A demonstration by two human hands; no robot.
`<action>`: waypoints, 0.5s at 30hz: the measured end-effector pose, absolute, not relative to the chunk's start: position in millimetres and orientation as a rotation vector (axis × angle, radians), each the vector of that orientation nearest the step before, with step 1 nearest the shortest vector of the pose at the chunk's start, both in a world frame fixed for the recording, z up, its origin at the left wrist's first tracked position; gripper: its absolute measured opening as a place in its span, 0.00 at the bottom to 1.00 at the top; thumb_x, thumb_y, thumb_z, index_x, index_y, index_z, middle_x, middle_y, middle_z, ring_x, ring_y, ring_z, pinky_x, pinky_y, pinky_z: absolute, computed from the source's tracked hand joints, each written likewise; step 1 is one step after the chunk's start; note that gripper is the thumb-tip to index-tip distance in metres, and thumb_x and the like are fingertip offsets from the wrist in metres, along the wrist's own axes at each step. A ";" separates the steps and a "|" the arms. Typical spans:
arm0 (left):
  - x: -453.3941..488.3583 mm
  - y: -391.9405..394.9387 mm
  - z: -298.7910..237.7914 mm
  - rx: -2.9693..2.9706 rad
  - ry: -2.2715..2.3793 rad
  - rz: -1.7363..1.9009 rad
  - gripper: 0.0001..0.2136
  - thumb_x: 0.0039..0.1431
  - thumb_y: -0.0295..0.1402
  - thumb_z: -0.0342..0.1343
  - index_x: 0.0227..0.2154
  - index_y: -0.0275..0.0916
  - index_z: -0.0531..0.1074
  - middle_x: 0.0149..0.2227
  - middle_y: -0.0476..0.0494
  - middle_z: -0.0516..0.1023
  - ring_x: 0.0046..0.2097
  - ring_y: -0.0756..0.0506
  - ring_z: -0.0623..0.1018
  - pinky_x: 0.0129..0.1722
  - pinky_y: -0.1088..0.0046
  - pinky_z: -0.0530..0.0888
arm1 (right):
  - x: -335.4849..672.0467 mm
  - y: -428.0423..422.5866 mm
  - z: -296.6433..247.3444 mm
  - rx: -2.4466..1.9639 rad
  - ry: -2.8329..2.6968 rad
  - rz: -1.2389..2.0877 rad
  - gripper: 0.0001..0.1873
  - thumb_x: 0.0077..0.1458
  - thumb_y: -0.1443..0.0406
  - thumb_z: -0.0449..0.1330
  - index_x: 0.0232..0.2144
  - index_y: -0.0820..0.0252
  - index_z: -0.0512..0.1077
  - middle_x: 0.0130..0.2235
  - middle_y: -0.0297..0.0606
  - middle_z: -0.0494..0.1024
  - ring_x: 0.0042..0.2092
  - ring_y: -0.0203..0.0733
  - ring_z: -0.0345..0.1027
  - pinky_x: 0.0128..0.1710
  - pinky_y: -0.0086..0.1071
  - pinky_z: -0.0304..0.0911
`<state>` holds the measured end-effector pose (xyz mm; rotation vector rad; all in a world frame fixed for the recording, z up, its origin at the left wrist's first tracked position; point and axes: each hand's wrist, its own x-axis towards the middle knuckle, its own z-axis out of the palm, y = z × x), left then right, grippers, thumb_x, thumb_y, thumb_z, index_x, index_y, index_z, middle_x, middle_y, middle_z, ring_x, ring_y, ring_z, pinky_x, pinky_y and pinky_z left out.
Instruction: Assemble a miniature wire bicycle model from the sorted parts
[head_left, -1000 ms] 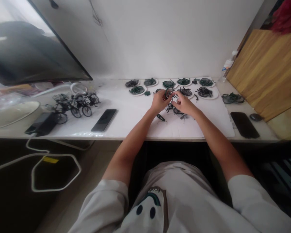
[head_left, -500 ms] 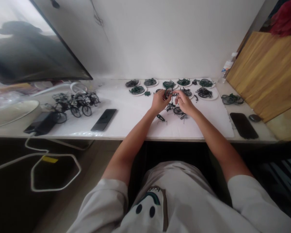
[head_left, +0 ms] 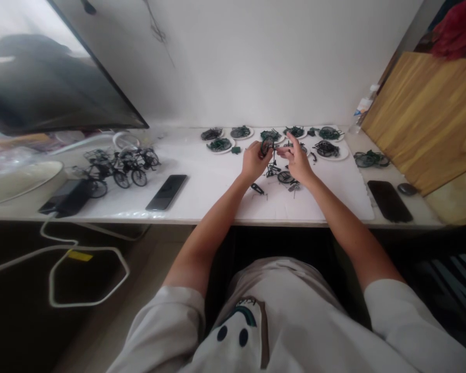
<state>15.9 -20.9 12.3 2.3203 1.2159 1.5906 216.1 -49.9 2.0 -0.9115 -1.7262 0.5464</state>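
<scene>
My left hand (head_left: 254, 159) is closed around a small dark model bicycle part, a spoked wheel (head_left: 267, 146) with thin rods on it, held up above the white sheet. Close at its right side is my right hand (head_left: 298, 161), its index finger raised and the other fingers stretched toward the wheel; whether they touch it I cannot tell. Below the hands lie a second spoked wheel (head_left: 285, 177), a small dark frame piece (head_left: 272, 170), a dark green and black piece (head_left: 257, 188) and a small grey metal part (head_left: 294, 187).
White plates (head_left: 344, 154) of dark green bicycle parts line the back of the table. Assembled model bicycles (head_left: 120, 168) stand left, near a phone (head_left: 166, 192) and a black power adapter (head_left: 66, 197). Another phone (head_left: 390, 200), folded parts (head_left: 372, 159) and a bottle (head_left: 363, 110) are right.
My right index finger has lifted away from the held wheel and points upward. The wheel has turned slightly and shows more of its spokes in my left hand.
</scene>
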 end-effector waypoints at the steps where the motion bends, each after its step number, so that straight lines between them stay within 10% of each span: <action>1: 15.9 -21.7 13.0 2.308 1.218 1.589 0.04 0.68 0.35 0.61 0.37 0.42 0.75 0.33 0.43 0.74 0.36 0.43 0.74 0.37 0.65 0.71 | 215.1 -50.9 3.9 -0.905 -1.697 0.550 0.34 0.77 0.52 0.52 0.79 0.46 0.55 0.57 0.47 0.84 0.56 0.51 0.81 0.64 0.53 0.75; 6: 15.8 -26.0 15.9 2.273 1.256 1.593 0.06 0.69 0.36 0.60 0.35 0.42 0.74 0.35 0.42 0.74 0.38 0.43 0.75 0.37 0.64 0.72 | 215.2 -60.0 14.1 -0.889 -1.653 0.454 0.24 0.75 0.47 0.56 0.56 0.54 0.81 0.55 0.48 0.87 0.58 0.53 0.81 0.64 0.53 0.74; 15: 17.4 -28.6 18.2 2.233 1.332 1.635 0.15 0.68 0.36 0.62 0.27 0.44 0.63 0.30 0.44 0.71 0.36 0.43 0.73 0.39 0.63 0.71 | 208.7 -75.0 30.2 -0.936 -1.719 0.381 0.06 0.66 0.59 0.68 0.39 0.50 0.87 0.50 0.42 0.87 0.59 0.54 0.78 0.65 0.54 0.71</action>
